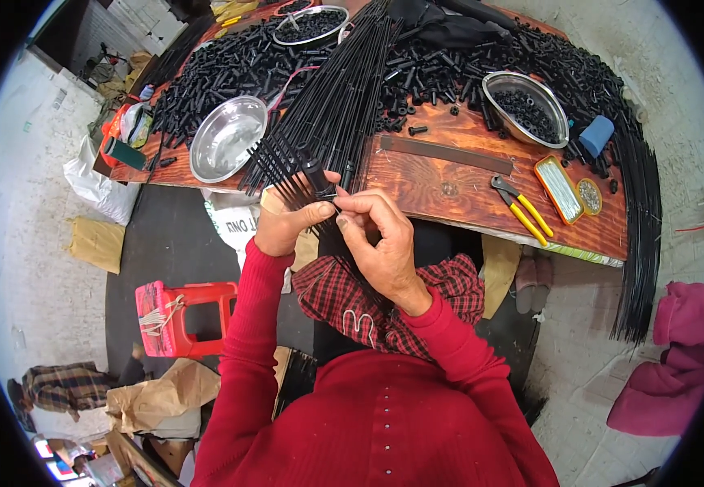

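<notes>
My left hand (285, 226) is closed round a black cylindrical plastic part (313, 172) at the table's front edge. Thin black rods (283, 166) fan out beside that part. My right hand (383, 247) meets it from the right, thumb and forefinger pinched together at the part's lower end. A small pale, thin piece (333, 196) shows there between the fingertips, too small to name. Behind my hands, a large bundle of long black rods (336, 105) lies on the wooden table (466, 183). A checked red cloth (360, 312) covers my lap.
Heaps of black plastic parts (230, 73) cover the back. Steel bowls (228, 140) stand left and right (561, 134). Yellow-handled pliers (522, 209), a metal strip (447, 154), a yellow-rimmed tray (559, 188) and a blue block (596, 135) lie right. A red stool (198, 316) stands below left.
</notes>
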Available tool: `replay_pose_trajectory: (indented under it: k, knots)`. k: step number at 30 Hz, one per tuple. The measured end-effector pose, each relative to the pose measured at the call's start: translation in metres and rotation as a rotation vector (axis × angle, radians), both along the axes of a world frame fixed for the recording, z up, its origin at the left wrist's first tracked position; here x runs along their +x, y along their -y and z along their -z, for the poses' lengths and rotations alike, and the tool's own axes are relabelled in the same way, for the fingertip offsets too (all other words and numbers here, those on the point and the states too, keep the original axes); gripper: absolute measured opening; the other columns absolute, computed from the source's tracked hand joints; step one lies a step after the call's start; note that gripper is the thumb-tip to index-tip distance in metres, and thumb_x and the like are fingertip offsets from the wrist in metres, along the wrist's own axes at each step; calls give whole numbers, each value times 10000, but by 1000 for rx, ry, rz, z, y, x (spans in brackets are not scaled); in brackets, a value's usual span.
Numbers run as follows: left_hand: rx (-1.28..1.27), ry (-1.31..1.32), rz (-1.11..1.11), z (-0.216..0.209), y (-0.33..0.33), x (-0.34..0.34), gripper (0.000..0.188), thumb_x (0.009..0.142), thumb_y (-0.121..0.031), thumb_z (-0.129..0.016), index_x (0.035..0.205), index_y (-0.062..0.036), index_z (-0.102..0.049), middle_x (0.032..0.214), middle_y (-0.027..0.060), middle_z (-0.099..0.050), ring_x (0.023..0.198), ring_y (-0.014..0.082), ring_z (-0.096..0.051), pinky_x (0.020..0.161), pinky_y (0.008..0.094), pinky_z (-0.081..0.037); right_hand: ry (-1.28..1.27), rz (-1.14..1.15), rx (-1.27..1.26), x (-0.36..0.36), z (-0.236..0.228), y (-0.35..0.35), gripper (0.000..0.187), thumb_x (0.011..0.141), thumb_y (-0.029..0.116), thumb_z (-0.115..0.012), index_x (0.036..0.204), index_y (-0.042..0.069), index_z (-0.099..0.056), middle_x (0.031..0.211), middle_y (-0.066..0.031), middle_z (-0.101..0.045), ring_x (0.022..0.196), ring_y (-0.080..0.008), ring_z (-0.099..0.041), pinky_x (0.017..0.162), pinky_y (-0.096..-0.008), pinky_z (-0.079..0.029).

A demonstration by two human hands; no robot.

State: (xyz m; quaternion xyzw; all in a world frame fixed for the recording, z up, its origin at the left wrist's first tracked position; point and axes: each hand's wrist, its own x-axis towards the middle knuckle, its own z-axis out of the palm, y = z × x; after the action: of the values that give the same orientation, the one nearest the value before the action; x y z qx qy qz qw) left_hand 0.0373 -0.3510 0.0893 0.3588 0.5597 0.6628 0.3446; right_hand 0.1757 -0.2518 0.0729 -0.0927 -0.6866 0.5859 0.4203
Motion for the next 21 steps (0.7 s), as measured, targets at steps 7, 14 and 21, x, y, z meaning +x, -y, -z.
replay_pose_trajectory:
  k: [7, 14, 21]
  knots:
    - [46, 52, 39, 6, 10, -7, 433, 760, -67, -741, 1152, 22, -579, 982, 120, -668, 920, 180, -635, 845, 308, -507, -6, -46, 178, 5, -1, 1, 252, 807, -79, -625, 1042, 9, -643, 886, -58, -593, 690, -95, -562, 594, -232, -457]
    - [76, 50, 80, 4, 12, -7, 550, 704, -92, -794, 1184, 40, -559, 984, 126, -660, 923, 199, -637, 832, 314, -500, -3, -38, 107, 7, -1, 5, 255, 811, -89, -606, 1045, 9, -635, 931, -62, -597, 729, -99, -571, 614, -223, -471]
    - [75, 54, 43, 12, 18, -9, 472, 680, -64, -800, 1098, 18, -597, 960, 107, -663, 908, 192, -637, 831, 314, -499, 17, -71, 3, 9, -7, 4, 209, 811, -72, -614, 1007, 1, -623, 924, -56, -591, 741, -90, -570, 642, -212, -468]
